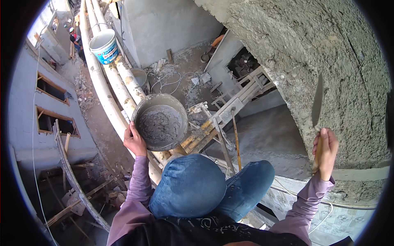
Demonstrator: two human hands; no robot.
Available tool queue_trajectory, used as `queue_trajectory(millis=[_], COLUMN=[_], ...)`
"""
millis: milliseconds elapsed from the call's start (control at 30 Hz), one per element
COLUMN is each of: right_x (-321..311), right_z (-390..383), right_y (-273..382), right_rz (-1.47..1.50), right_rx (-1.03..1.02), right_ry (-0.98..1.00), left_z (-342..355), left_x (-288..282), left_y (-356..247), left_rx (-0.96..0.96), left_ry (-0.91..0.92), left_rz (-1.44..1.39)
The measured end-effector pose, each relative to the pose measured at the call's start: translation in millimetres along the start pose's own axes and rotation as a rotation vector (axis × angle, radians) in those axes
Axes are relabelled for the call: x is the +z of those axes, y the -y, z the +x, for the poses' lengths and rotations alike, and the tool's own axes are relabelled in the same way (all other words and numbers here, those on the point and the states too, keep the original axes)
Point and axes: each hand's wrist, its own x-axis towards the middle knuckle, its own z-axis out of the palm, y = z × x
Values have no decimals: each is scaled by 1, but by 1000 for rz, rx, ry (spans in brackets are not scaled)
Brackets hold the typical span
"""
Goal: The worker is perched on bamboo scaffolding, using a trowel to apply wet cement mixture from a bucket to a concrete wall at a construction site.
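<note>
My left hand (135, 141) grips the rim of a dark round bucket (183, 123), its fingers closed on the near left side. Wet grey mortar (159, 125) lies inside the bucket, which rests on or just above the wooden poles by my knee. On the right, my right hand (326, 149) is wrapped round the wooden handle of a trowel (317, 104). The narrow pointed blade stands upright in front of the rough mortared wall (344, 78); whether it touches the wall I cannot tell.
Long wooden poles (96, 78) run away from me, bearing a white and blue bucket (104, 46). Well below, a floor holds a coiled hose (166, 82), rubble and planks (242, 96). A tool with a long wooden handle (237, 139) leans near my knees. Another person (75, 39) stands far left.
</note>
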Motion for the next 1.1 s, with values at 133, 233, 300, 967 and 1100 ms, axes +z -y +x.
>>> queue_trajectory(millis=[133,233,300,967,1100], right_x=[136,241,318,290,185], right_z=[7,5,8,-5,44], right_y=[-1,-14,-42,32,135], right_rz=[-414,-577,-644,-57,-131], right_rx=[-418,-578,-652,-753,-857], right_ry=[411,631,625,628,695], left_z=[4,0,-10,16,19], left_x=[8,18,27,-10,-11], left_y=[26,-11,-23,44,69], left_rx=[51,76,65,-80,-73], left_ry=[-17,1,48,-8,-23], left_rz=[-48,-125,-108,-63,-71])
